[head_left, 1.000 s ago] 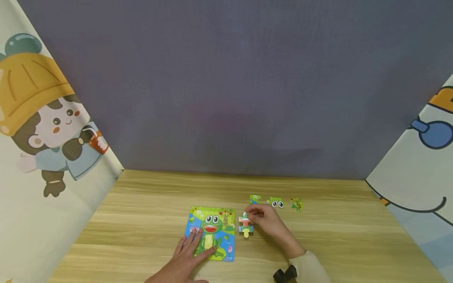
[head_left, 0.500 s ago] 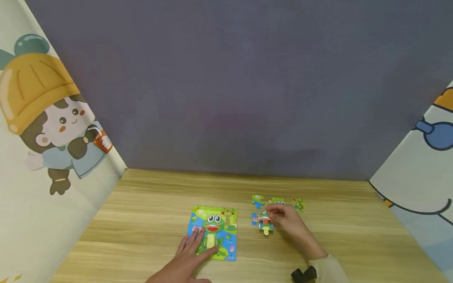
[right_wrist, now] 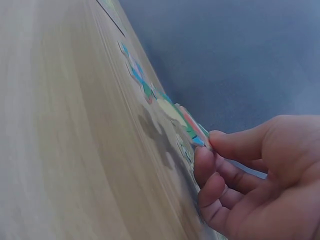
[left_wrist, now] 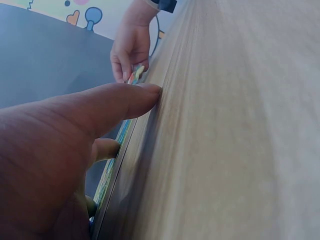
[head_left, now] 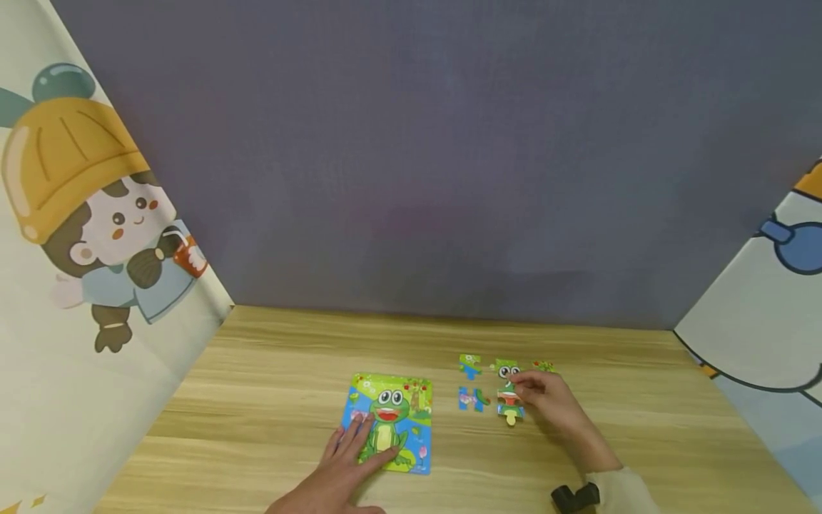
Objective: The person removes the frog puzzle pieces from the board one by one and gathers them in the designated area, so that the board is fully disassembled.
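A rectangular frog picture board (head_left: pixel 420 414) lies on the wooden table, with my left hand (head_left: pixel 347 457) resting spread on its lower left part. My right hand (head_left: pixel 555 403) pinches a jigsaw puzzle piece (head_left: pixel 511 412) showing the frog's red mouth and yellow belly. In the right wrist view, thumb and fingertips grip this puzzle piece (right_wrist: pixel 170 111) at one edge, and its shadow falls on the tabletop. Just beyond it sits a piece with the frog's eyes (head_left: pixel 507 370). A blue piece (head_left: pixel 474 398) with a pink flower lies to its left.
Behind that blue piece is a green and blue corner piece (head_left: pixel 470 365). A piece with red apples (head_left: pixel 543 365) is partly covered by the right hand. A grey backdrop (head_left: pixel 411 178) rises at the table's far edge, with cartoon-printed panels on both sides.
My right hand has carried the mouth piece rightward, from beside the board to just in front of the eyes piece, uncovering the blue flower piece. The left hand stays on the board.
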Demonstrator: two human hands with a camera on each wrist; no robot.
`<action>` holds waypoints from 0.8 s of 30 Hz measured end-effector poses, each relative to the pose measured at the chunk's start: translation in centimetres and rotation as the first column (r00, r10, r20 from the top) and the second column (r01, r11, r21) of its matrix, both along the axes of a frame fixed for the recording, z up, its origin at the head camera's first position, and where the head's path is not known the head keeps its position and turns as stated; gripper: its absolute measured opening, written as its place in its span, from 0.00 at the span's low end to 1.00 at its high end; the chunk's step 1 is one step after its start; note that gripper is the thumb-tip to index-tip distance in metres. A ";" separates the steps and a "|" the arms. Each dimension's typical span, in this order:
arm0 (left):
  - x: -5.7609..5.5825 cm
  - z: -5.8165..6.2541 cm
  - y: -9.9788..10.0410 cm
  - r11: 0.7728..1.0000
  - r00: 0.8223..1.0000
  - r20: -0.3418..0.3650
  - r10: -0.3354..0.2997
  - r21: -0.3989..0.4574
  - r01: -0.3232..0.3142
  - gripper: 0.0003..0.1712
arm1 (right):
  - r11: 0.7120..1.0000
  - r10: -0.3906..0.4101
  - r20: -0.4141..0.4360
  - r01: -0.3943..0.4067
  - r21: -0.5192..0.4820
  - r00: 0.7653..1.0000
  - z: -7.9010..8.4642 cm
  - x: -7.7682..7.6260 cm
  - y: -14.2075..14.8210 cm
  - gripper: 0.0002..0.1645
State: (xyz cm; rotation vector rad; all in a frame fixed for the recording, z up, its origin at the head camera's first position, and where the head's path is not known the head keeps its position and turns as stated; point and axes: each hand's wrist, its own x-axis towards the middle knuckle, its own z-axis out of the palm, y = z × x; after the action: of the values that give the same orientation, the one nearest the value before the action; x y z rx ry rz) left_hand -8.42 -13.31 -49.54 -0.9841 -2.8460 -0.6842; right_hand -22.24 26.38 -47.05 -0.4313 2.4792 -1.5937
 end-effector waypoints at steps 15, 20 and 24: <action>0.0 -0.1 0.1 1.000 0.998 -0.055 0.005 -0.025 -0.006 0.44 | 0.970 -0.084 -0.115 0.107 0.217 0.990 0.0 0.2 -0.5 0.11; 0.0 0.0 0.0 1.000 0.998 -0.060 0.008 -0.030 -0.009 0.43 | 0.948 -0.116 -0.142 0.152 0.280 0.983 0.2 0.3 -0.7 0.10; 0.0 0.3 0.0 1.000 1.000 0.008 0.012 -0.018 -0.012 0.43 | 0.930 -0.139 -0.165 0.186 0.318 0.976 0.0 0.1 -0.6 0.10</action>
State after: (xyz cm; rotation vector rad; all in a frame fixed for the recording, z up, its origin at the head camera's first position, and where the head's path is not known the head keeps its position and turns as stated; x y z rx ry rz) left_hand -8.41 -13.27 -49.28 -0.9683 -2.8674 -0.6645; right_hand -22.15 25.75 -47.01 -0.3027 2.8875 -1.1913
